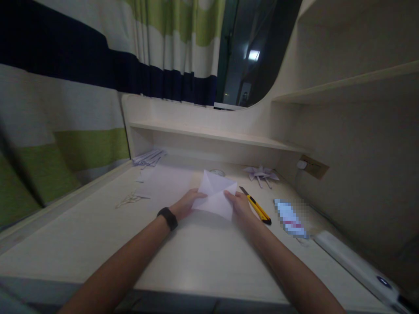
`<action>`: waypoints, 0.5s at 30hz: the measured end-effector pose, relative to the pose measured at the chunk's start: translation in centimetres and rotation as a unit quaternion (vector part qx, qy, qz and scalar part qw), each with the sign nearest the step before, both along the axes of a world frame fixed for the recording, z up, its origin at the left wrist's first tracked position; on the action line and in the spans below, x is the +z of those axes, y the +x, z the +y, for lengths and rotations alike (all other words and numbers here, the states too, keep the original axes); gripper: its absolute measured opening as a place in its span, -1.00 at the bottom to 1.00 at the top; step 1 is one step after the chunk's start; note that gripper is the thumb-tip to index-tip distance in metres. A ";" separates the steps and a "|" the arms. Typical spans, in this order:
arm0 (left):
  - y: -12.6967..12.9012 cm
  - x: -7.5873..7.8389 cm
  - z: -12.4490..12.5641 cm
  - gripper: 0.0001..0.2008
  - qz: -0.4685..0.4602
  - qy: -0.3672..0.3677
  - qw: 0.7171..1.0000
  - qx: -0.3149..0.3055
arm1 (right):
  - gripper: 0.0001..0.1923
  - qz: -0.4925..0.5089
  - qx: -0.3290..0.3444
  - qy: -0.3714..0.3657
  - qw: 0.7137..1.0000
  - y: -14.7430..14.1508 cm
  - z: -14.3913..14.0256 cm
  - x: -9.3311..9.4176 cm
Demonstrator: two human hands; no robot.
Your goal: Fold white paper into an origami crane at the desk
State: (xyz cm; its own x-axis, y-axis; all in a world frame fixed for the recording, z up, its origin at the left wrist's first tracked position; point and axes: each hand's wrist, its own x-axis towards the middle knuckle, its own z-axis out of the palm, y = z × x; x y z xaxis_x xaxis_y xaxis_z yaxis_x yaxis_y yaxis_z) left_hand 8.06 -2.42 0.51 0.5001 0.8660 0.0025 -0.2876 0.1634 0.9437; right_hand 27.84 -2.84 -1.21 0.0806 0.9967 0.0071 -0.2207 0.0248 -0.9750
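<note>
Apparently busy with a folding or creasing step, to judge by the lines crossing at the middle of the sheet of white paper (212, 202). Holding it at the centre of the frame, above the pale desk (196, 257). Gripping its left side with the left hand (186, 203), thumb laid flat on top; pinching its right side with the right hand (242, 206), thumb near the crossing creases. Closed on the paper at both sides, with most fingers hidden underneath; impossible to tell how firmly. Working just beside a yellow cutter (257, 208), right of centre, and well apart from a folded paper flower (261, 173) farther up and a bundle of paper strips (149, 157) left of centre. Probably calling next for edges matched neatly, one hand anchoring, and a thumb run along the crease without crumpling the corners.
</note>
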 end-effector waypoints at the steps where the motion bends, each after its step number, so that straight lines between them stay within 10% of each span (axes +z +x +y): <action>1: -0.1 -0.1 0.1 -0.64 0.001 0.002 1.000 -0.008 | -0.67 0.001 0.016 -0.009 1.000 0.1 -0.1 0.1; 12: 0.0 0.0 0.4 -0.67 0.008 0.014 0.998 0.060 | -0.51 -0.170 0.002 0.025 0.985 3.4 1.1 1.4; 15: 0.1 -0.2 0.7 -0.69 0.020 0.022 0.992 0.119 | -0.51 -0.493 -0.145 0.026 0.858 6.5 1.7 2.5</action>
